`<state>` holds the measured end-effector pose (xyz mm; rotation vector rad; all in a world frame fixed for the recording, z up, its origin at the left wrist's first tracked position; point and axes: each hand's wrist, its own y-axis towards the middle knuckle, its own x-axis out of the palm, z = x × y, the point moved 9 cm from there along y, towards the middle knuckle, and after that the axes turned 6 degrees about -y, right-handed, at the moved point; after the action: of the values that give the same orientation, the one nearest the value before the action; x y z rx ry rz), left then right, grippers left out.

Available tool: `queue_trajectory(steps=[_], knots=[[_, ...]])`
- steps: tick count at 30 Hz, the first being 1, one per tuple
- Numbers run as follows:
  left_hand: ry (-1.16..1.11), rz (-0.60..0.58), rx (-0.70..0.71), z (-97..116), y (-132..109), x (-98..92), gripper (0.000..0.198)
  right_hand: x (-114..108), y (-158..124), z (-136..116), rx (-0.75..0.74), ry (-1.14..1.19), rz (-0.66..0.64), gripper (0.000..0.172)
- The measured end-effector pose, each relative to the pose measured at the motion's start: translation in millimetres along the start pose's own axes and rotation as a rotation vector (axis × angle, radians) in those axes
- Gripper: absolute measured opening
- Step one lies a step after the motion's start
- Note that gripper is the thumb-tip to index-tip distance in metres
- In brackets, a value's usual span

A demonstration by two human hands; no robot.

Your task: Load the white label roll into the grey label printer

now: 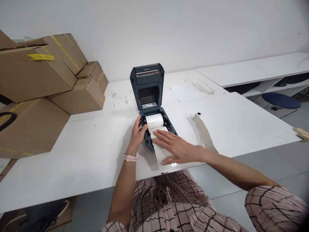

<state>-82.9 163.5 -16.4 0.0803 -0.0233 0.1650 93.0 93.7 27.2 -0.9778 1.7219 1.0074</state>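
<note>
A dark blue-grey label printer (150,87) stands on the table with its lid raised. Inside it sits a white label roll (154,120), and a strip of label paper (159,155) runs from it out over the printer's front. My left hand (137,133) rests along the printer's left side, its thumb near the roll and its fingers partly hidden. My right hand (175,148) lies flat on the paper strip, fingers stretched out and apart.
On the white table (84,151) to the right lies a small, partly unrolled paper roll (198,114). Cardboard boxes (36,74) are stacked at the left. A white sheet (183,92) is behind the printer. A blue stool (281,100) stands at the far right.
</note>
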Motion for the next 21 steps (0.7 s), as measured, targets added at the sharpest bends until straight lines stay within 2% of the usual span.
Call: queue_trajectory(steps=[1,3,4,6,9,12,14,16,19,21], knots=[[-0.003,-0.009,-0.004,-0.8,-1.2,1.6,0.070,-14.3,2.1,6.5,-0.013,0.080,0.020,0.080],[-0.005,-0.037,-0.011,-1.4,-6.5,7.7,0.081,-58.4,9.5,33.1,0.042,0.214,0.185,0.061],[-0.005,-0.053,-0.011,-0.6,-11.0,11.8,0.090,-85.9,13.2,53.6,0.118,0.254,0.331,0.058],[-0.011,-0.074,-0.021,1.1,-23.2,19.8,0.106,-132.8,22.8,95.8,0.269,0.320,0.589,0.064],[0.000,-0.045,-0.089,0.0,-46.6,26.2,0.113,-166.2,63.4,146.2,0.368,0.535,0.681,0.077],[0.051,0.024,-0.116,0.1,-68.7,25.4,0.108,-178.8,109.9,176.3,0.409,0.724,0.673,0.085],[0.059,0.038,-0.113,0.7,-79.5,24.2,0.107,-181.3,127.9,179.7,0.399,0.813,0.654,0.086],[0.026,0.053,-0.122,0.9,-86.8,19.3,0.107,-181.4,125.7,169.4,0.379,0.834,0.663,0.083],[-0.071,0.168,-0.112,8.0,-91.2,-0.5,0.101,-172.9,86.8,131.7,0.352,0.738,0.758,0.073],[-0.132,0.249,-0.077,17.4,-90.7,-12.6,0.093,-155.6,49.4,97.9,0.341,0.637,0.837,0.063]])
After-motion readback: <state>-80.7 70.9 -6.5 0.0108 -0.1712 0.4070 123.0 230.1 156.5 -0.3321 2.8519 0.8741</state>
